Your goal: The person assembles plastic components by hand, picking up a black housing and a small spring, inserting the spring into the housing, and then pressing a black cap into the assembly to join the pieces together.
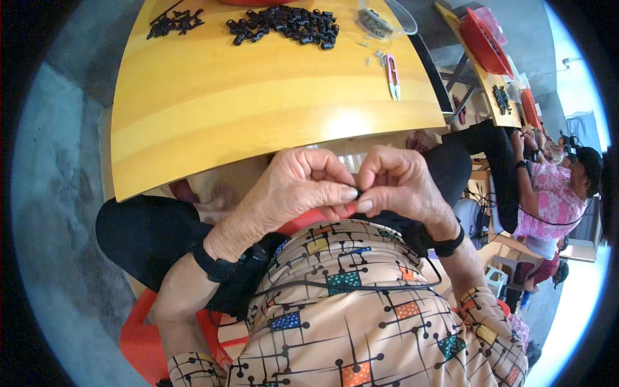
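My left hand [308, 184] and my right hand [398, 184] meet in front of my belly, just off the near edge of the yellow table [258, 103]. Thumb and fingers of both are pinched together on a small black piece [358, 193]. Most of that piece is hidden by the fingertips, so its exact kind does not show. On the table's far side lies a heap of black ring-ended plastic parts [290, 26]. A smaller pile of thin black pieces [177, 24] sits left of it.
Pink-handled thread snips [393, 77] lie at the table's right, beside several small metal springs [379, 57]. A clear plastic tub [383, 22] stands at the far right corner. Another person in pink [548, 203] sits at a neighbouring table holding a red basin [483, 45].
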A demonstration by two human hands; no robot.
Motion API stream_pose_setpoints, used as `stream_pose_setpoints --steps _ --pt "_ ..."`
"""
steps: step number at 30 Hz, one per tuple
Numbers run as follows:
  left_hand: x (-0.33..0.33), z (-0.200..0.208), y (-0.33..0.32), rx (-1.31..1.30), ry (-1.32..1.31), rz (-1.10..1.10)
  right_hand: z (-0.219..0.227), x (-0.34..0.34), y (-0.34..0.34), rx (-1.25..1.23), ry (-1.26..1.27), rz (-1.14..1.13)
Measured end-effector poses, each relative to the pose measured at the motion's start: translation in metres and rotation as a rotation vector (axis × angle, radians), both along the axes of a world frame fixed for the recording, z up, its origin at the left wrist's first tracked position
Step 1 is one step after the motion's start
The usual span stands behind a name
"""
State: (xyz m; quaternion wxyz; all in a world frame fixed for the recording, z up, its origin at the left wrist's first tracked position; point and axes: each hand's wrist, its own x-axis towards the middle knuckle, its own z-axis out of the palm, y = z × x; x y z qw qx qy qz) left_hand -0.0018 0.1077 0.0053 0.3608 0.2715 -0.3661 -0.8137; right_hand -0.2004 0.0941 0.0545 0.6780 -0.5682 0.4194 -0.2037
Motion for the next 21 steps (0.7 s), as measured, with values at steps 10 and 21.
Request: stream_pose_setpoints --steps 10,21 --pt "-0.022 -0.001 0.033 0.057 0.05 -0.114 0.0 -0.023 0.042 0.032 -0.072 -0.015" --pt "-0.025 -0.01 0.068 0.02 0.125 -0.223 -0.017 -0.03 0.069 -0.261 -0.069 0.19"
